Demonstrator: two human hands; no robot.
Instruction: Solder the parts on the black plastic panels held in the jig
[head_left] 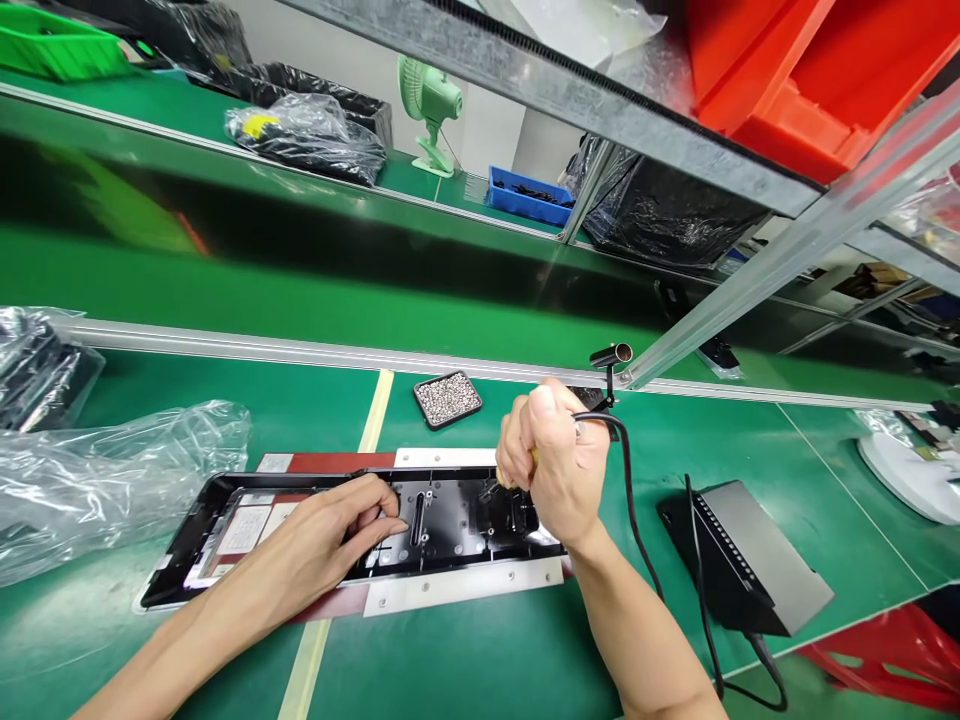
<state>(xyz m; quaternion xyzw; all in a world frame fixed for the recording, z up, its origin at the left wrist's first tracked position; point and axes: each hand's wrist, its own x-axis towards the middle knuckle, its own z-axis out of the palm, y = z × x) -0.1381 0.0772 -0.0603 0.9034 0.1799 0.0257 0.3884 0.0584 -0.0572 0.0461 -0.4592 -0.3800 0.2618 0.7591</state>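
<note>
Our right hand (pixel 556 455) grips one corded tool (pixel 535 457) over one black casing (pixel 450 520) on the worktop (pixel 450 660); our curled left hand (pixel 360 520), its hold unclear, touches the casing, one tray (pixel 448 399) beyond.

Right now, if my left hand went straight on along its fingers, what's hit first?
Likely the slotted rib in the black case, just past the left hand's fingertips. Height is unclear; it might pass over.

The single view is taken from the head, above and behind the left hand (pixel 352 530) and right hand (pixel 559 460); it is directed forward and down over the counter (pixel 442 665), with the forearms seen closest and the fan (pixel 429 100) farther off.
</note>
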